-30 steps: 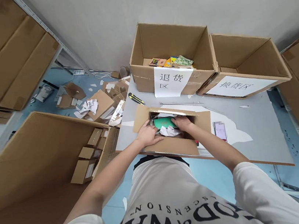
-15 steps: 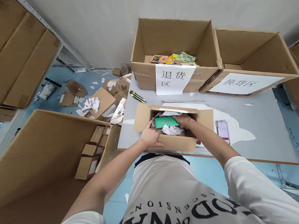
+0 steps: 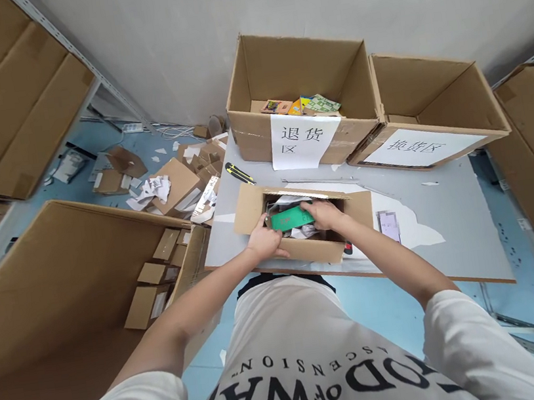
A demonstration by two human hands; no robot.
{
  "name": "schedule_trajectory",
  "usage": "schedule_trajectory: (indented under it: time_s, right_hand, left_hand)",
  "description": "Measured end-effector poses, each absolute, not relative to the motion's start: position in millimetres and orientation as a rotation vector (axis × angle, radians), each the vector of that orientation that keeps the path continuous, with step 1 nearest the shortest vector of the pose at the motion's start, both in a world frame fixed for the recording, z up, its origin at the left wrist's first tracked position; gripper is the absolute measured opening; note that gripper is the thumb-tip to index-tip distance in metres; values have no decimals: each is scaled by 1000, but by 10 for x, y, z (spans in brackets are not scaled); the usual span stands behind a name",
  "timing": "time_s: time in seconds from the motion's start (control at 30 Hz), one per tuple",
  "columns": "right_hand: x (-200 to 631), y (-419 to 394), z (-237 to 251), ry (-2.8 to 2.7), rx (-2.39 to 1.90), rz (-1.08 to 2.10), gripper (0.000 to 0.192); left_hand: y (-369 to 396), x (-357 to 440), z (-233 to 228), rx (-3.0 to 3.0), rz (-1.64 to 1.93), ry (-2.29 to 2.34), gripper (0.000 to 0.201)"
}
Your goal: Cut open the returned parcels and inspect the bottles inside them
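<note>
A small open cardboard box (image 3: pixel 304 253) sits at the table's near edge, flaps spread. In its opening a flat green box (image 3: pixel 287 219) lies tilted among crumpled white paper (image 3: pixel 302 231). My right hand (image 3: pixel 323 214) grips the green box at its right end, fingers and thumb closed on it. My left hand (image 3: pixel 263 239) is at the cardboard box's near left corner, its fingers curled over the rim close to the green box's left end and its thumb over the near flap. The lower part of the green box is hidden.
A yellow-black box cutter (image 3: pixel 239 173) and a phone (image 3: pixel 389 228) lie on the grey table (image 3: pixel 459 226). Behind stand two large labelled cartons (image 3: pixel 251 137), (image 3: pixel 495 125); the left one holds colourful packs. A big carton (image 3: pixel 58 269) with small brown boxes stands left, near cardboard scraps (image 3: pixel 178 183).
The green box has risen and tilted in the opening, its right end higher. My right hand has come up and left with it. My left hand stays at the corner.
</note>
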State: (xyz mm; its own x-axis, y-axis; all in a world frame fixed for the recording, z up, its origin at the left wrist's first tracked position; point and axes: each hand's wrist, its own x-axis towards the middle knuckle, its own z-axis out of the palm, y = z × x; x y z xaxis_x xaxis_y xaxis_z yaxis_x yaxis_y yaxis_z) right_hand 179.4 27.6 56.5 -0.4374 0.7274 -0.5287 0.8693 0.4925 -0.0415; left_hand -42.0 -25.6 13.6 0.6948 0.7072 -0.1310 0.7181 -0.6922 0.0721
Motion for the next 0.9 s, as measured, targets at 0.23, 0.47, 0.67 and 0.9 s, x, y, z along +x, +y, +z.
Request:
schedule_trajectory:
  time_s: [0.23, 0.47, 0.67, 0.9]
  right_hand:
    - [1706, 215, 745, 2314, 1427, -380, 59]
    - [1662, 239, 977, 2257, 1400, -290, 56]
    - [1630, 309, 1379, 2132, 1417, -330, 50]
    - [1673, 193, 1990, 2162, 1441, -127, 46]
  left_hand:
    - [-239, -416, 87, 2760, -111, 1203, 61]
    - [-173, -401, 108, 2779, -204, 1206, 60]
    - [-126, -388, 80, 2734, -158, 1239, 57]
    - [10, -412, 83, 2666, -222, 1246, 55]
